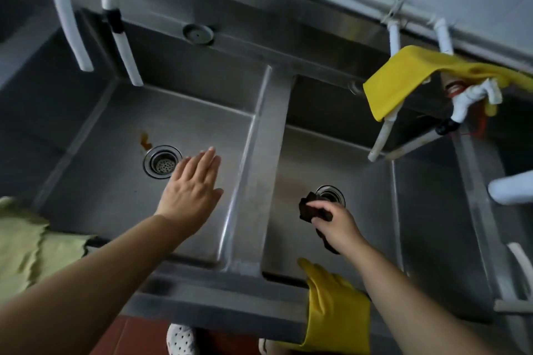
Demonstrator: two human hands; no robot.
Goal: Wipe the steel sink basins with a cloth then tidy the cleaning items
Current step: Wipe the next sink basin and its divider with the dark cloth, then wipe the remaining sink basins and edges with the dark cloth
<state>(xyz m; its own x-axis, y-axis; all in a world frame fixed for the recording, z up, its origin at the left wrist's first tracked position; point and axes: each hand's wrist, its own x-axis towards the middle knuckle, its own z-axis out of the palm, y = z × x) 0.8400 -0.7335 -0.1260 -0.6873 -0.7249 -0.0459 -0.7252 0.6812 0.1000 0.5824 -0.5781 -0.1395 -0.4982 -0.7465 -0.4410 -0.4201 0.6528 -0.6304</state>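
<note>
No writing or brand shows on anything here. The right hand (336, 220) grips a dark, crumpled cloth (313, 209), bunched into a wad with no clear long axis, its loose tail trailing back under the wrist. It sits low in the right basin (372, 196), just beside the drain (331, 194). The left hand (191, 184) hovers flat and spread over the left basin (115, 181), fingers straight, pointing away from the person. A yellow glove (336, 308) drapes over the sink's front edge.
</note>
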